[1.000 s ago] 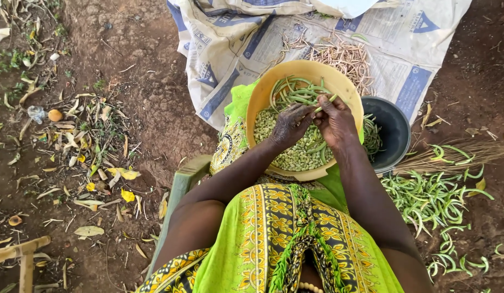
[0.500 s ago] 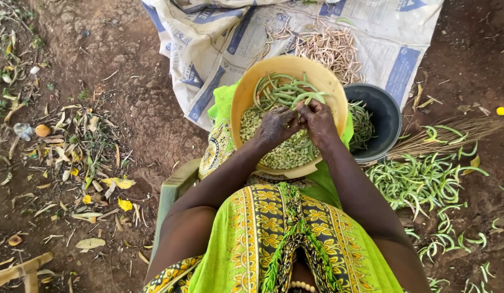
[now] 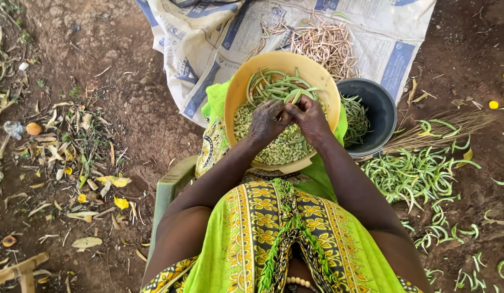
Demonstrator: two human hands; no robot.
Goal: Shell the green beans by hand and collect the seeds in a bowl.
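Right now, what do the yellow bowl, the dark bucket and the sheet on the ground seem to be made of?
Yellow bowl: probably plastic, smooth, even matte colour. Dark bucket: likely plastic too, with a thin moulded rim. Sheet: looks like a woven printed sack, creased like cloth.

Bright, even daylight; soft, faint shadows, no glare. Sharp in the middle, slightly stretched toward the edges.

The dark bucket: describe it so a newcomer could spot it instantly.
Start at the yellow bowl on the person's lap. Just to its right, on the ground at the printed sack's edge, sits the dark bucket. Unlike the bowl, it is dark grey and holds only green pods.
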